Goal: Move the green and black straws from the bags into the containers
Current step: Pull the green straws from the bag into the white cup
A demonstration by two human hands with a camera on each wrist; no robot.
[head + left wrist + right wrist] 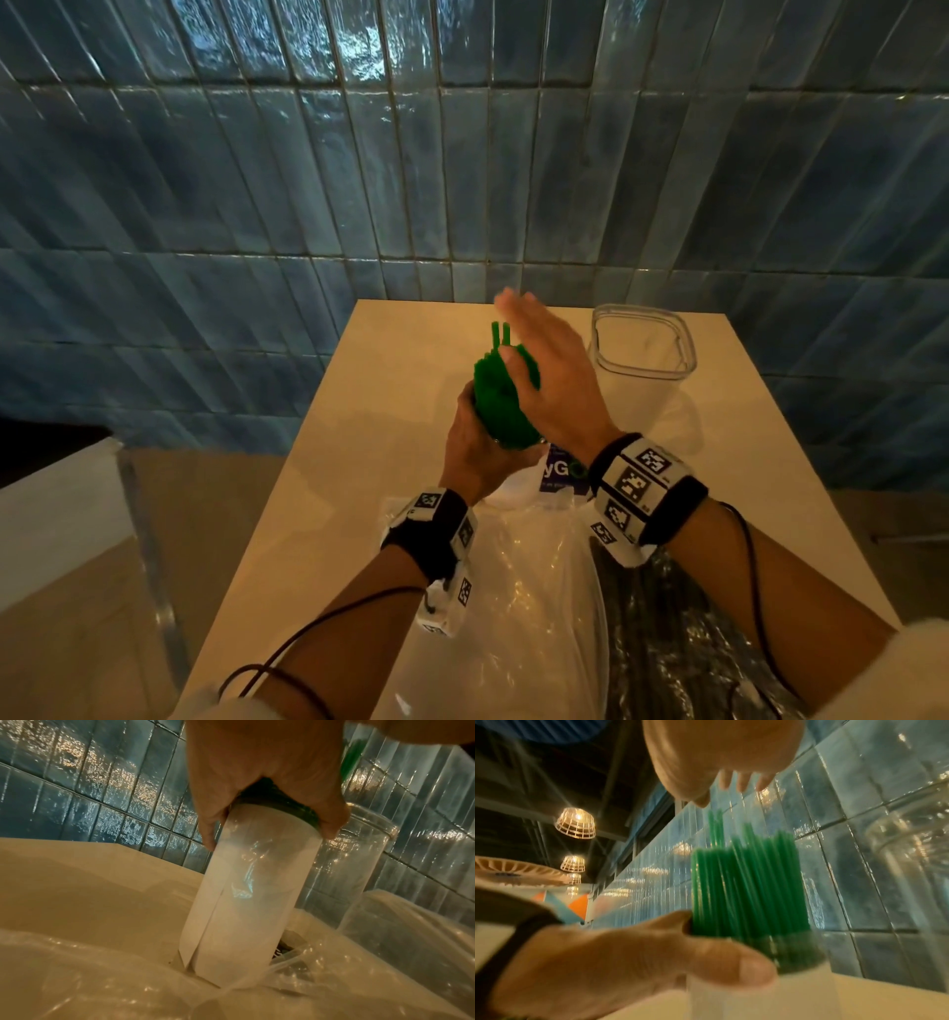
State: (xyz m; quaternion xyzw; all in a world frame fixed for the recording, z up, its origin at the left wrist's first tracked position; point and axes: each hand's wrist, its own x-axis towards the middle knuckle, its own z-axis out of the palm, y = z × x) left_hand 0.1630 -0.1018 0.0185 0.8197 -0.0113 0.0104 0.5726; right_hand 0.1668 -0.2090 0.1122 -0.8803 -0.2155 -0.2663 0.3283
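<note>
A bundle of green straws [500, 401] stands upright, sticking out of a white bag [246, 902] whose foot rests on the table [390, 360]. My left hand [472, 447] grips the bag's mouth around the bundle. My right hand [544, 370] is held flat with straight fingers over the straw tops; I cannot tell whether it touches them. In the right wrist view the straws [746, 886] rise from my left hand [628, 963] beneath my right palm [718, 750]. An empty clear container [642, 377] stands at the back right. A bag of black straws [667, 632] lies at the near right.
Crumpled clear plastic [513, 591] lies on the table under my wrists. A blue tiled wall [462, 154] runs right behind the table. Left of the table is a floor gap, then a white ledge with a clear panel [61, 503].
</note>
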